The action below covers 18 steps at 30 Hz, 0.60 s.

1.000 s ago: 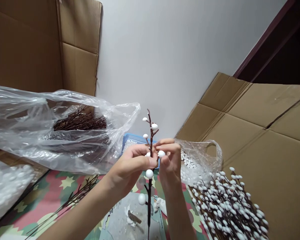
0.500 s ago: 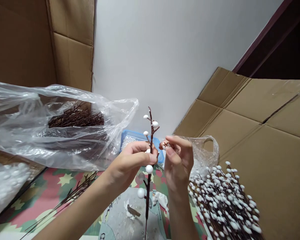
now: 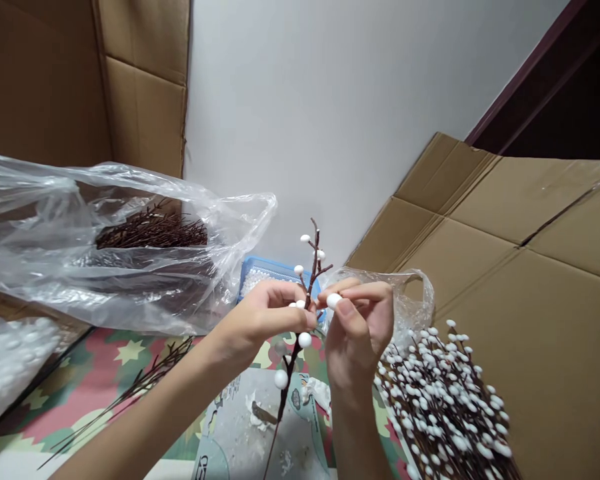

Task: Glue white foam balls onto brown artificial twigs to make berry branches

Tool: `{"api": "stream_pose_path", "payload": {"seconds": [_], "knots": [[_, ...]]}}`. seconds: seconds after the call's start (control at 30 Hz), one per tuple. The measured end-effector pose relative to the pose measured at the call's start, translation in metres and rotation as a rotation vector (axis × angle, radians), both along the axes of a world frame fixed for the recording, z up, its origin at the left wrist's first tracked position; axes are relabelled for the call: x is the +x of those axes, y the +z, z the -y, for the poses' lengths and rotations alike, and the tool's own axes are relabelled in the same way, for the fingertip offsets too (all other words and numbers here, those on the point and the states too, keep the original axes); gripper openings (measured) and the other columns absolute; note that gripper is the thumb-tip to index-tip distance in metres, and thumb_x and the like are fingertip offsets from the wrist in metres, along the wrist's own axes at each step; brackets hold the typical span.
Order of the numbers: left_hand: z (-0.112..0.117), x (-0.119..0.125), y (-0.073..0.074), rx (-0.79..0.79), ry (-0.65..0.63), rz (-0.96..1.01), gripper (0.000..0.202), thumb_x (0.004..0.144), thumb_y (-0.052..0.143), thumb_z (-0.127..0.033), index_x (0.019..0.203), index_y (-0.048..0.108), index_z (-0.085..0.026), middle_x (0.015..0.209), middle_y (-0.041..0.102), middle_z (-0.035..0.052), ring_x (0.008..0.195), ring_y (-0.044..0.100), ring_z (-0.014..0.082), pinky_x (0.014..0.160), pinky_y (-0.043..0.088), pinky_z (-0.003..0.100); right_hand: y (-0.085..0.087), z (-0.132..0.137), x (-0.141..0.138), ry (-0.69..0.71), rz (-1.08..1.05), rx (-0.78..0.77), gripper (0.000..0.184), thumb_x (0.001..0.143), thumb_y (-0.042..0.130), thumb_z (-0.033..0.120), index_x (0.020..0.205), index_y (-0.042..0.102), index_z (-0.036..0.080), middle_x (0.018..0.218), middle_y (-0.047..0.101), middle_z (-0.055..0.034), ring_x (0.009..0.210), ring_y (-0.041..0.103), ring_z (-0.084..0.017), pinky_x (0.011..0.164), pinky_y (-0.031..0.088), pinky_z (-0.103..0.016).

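My left hand [image 3: 265,319] is closed round a thin brown branch [image 3: 300,313] that stands nearly upright, tilted a little right, with several small white foam balls on its twigs. My right hand [image 3: 357,327] pinches one white foam ball [image 3: 333,300] between thumb and forefinger, right beside a side twig of the branch. Both hands sit close together at the middle of the view.
A pile of finished branches with white balls [image 3: 445,400] lies at the right. A clear bag of bare brown twigs [image 3: 145,233] lies at the left, a blue tray of balls [image 3: 260,273] behind the hands, a clear bag of balls [image 3: 410,293] beside it. Cardboard [image 3: 530,267] surrounds the spot.
The branch has tilted to the right and sunk a little. My right hand, which was turned away holding the ball, has brought the ball up against the branch.
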<state>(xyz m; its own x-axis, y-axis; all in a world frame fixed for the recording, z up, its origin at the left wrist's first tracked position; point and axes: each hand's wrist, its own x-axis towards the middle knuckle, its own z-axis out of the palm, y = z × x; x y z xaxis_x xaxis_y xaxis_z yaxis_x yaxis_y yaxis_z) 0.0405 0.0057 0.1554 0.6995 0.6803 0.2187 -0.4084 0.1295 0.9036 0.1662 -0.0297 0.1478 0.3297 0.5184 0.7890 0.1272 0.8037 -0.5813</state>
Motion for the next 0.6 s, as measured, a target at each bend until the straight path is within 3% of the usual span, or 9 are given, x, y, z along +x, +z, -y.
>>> {"api": "stream_pose_path", "payload": {"seconds": [0.17,0.6], "knots": [[-0.0001,-0.0022,0.0037,0.041,0.052,-0.049,0.018,0.062,0.068,-0.023,0.058,0.052,-0.014,0.059,0.048,-0.0027,0.057,0.04,0.0087,0.056,0.029,0.023,-0.0008,-0.0015,-0.0058,0.018,-0.066,-0.028,0.011,0.078,0.059,0.015,0.075,0.053,0.024,0.067,0.063,0.0059,0.063,0.059,-0.012,0.063,0.045,-0.028],[-0.0024,-0.0035,0.0066,0.115,0.134,-0.088,0.016,0.061,0.067,-0.022,0.056,0.054,-0.013,0.055,0.047,-0.0038,0.055,0.038,0.0084,0.055,0.029,0.023,-0.008,-0.0046,-0.0062,-0.033,0.018,0.02,0.011,0.08,0.058,0.014,0.077,0.055,0.024,0.069,0.061,0.0044,0.066,0.058,-0.013,0.064,0.045,-0.029]]}}
